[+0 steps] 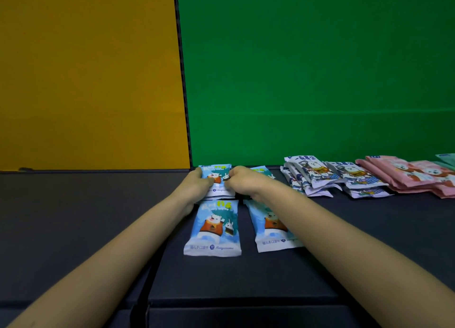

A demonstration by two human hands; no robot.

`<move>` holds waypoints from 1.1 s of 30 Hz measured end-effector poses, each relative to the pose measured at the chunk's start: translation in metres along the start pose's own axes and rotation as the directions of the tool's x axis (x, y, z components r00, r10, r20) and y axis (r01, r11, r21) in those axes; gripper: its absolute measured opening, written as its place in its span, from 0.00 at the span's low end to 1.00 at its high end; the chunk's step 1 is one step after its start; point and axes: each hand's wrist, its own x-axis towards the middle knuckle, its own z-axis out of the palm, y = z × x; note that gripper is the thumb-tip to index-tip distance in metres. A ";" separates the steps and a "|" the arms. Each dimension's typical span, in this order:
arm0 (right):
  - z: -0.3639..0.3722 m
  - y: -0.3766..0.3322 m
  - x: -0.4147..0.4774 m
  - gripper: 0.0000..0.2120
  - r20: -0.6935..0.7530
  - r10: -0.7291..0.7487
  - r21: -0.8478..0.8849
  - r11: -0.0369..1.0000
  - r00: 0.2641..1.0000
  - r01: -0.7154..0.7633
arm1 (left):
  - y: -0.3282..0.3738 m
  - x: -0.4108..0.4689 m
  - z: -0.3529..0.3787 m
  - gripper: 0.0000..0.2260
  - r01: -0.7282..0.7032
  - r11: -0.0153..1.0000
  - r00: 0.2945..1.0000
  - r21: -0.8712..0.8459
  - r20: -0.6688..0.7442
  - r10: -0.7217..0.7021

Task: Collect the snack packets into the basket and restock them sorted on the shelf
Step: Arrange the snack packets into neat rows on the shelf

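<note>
Shelf [246, 273]: dark flat surface, its front edge nearest the camera; both bare forearms reach across it.
Near blue packets: one [213, 226] lies flat just right of the left forearm; a second [270, 229] lies beside it on the right, partly under the right forearm.
Left hand [197, 182]: fingers curled on the left edge of the far blue packet [216, 177], gripping it.
Right hand [242, 180]: fingers curled on the same packet's right edge, gripping it.
Far blue packet: at the back of the shelf against the green wall [307, 69], on top of more packets of its kind, directly behind the near left one.
Another blue packet [262, 171]: mostly hidden behind the right hand.
White packets [332, 177]: overlapping piles, far right.
Pink packets [413, 176]: overlapping pile, farther right, touching the white ones.
Yellow wall [86, 69]: behind the shelf's left part.
Basket: cannot tell where it is.
</note>
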 end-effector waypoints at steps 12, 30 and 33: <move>-0.060 0.040 -0.019 0.23 -0.067 0.012 -0.327 0.945 0.998 -0.034 | 0.001 0.000 -0.007 0.23 -0.026 1.000 1.000 -0.016 0.016 0.026; -0.050 0.047 -0.031 0.19 -0.181 -0.110 -0.492 0.871 0.977 0.006 | 0.000 0.000 -0.007 0.21 -0.163 0.965 0.982 0.205 -0.060 0.178; -0.073 0.052 -0.052 0.17 -0.267 -0.223 -0.456 0.886 0.937 0.081 | 0.014 -0.013 -0.007 0.17 -0.379 0.808 0.869 0.452 -0.125 0.478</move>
